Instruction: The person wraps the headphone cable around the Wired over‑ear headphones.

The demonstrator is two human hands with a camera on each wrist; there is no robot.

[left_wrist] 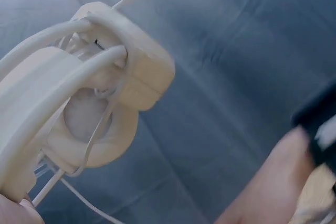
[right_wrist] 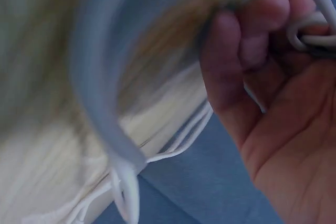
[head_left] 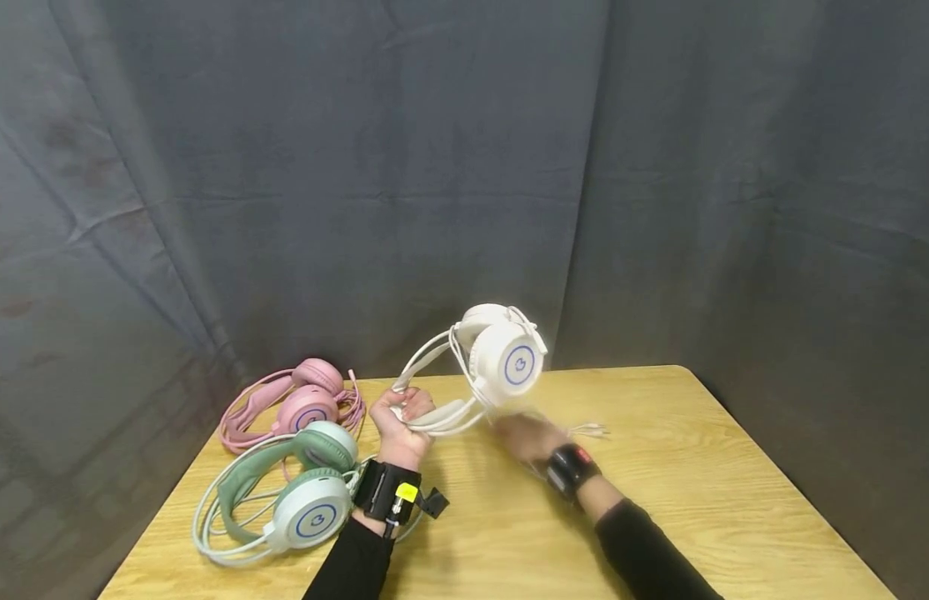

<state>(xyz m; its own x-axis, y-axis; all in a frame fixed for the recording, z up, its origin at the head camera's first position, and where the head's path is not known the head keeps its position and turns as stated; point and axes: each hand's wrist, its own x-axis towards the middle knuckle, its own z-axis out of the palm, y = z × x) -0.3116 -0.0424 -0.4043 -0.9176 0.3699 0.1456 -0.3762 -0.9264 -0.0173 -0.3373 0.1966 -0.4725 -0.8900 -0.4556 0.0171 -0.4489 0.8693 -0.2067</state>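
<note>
Lying nearest on the table, green headset, just beside the left wrist. Gripping the band of the white headset, left hand, fingers curled round it, cups raised above the table. Blurred just below the cups, right hand, fingers curled round the white cable. Farther left, pink headset. Behind all, dark curtain.
</note>
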